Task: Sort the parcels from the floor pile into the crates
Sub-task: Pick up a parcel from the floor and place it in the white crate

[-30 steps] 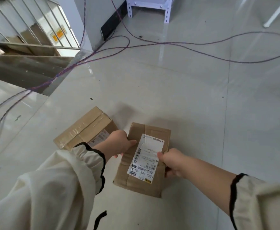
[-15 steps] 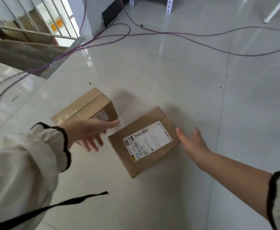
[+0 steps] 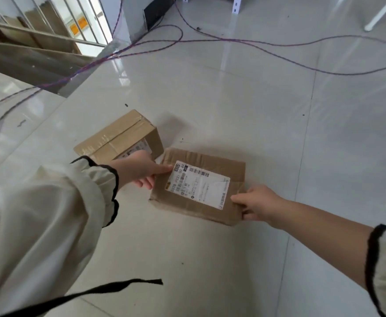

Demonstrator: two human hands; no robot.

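Note:
A flat brown cardboard parcel [image 3: 194, 202] with a white shipping label on top is in the middle of the view, just above the pale tiled floor. My left hand [image 3: 141, 171] grips its left end, thumb on top near the label. My right hand [image 3: 255, 203] pinches its right end, thumb on top and fingers underneath. A second, taller taped cardboard box [image 3: 116, 136] sits on the floor just behind my left hand. No crate is in view.
Purple cables [image 3: 233, 42] snake across the floor behind the boxes. A stairwell with a metal railing [image 3: 38, 35] opens at the upper left. White shelf legs [image 3: 235, 6] and a white pole [image 3: 377, 17] stand at the far edge.
A second ago both hands held the parcel upright; then it lay released and turned on the floor with both hands open. Now both hands have closed on its two ends again.

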